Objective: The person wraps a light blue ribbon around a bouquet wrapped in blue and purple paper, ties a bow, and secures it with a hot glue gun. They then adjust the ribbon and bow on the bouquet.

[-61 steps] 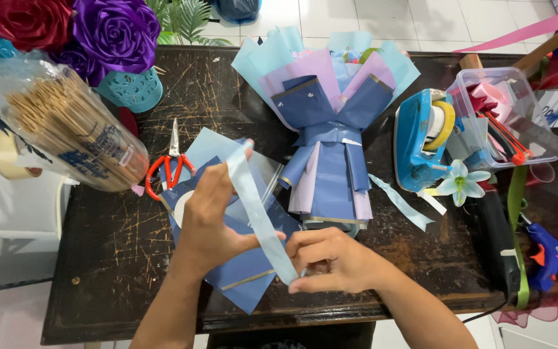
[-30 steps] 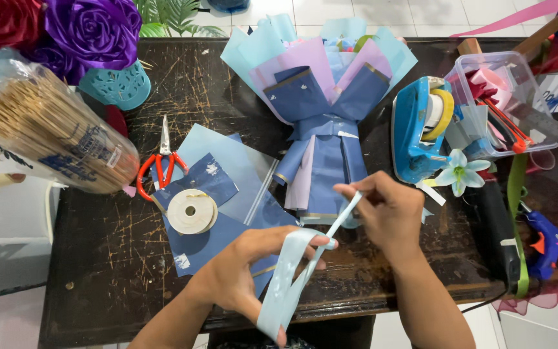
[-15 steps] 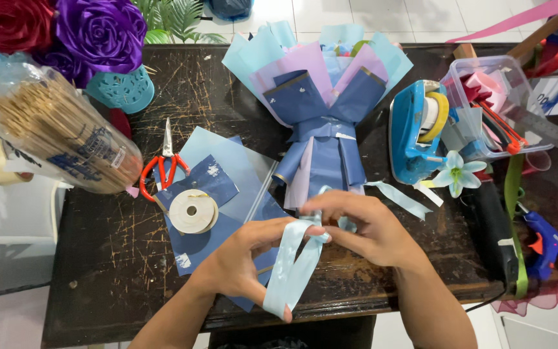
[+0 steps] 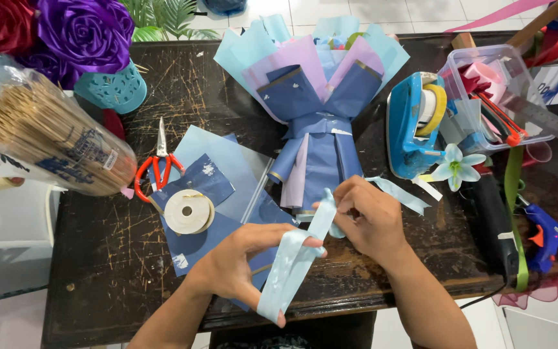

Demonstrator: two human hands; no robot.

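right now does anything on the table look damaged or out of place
The dark table is heavily scratched and worn. Nothing looks spilled. Both hands, left hand and right hand, hold the light blue ribbon.

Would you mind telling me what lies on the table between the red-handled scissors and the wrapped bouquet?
In the head view, blue paper sheets lie between the scissors and the bouquet, with a ribbon spool resting on them.
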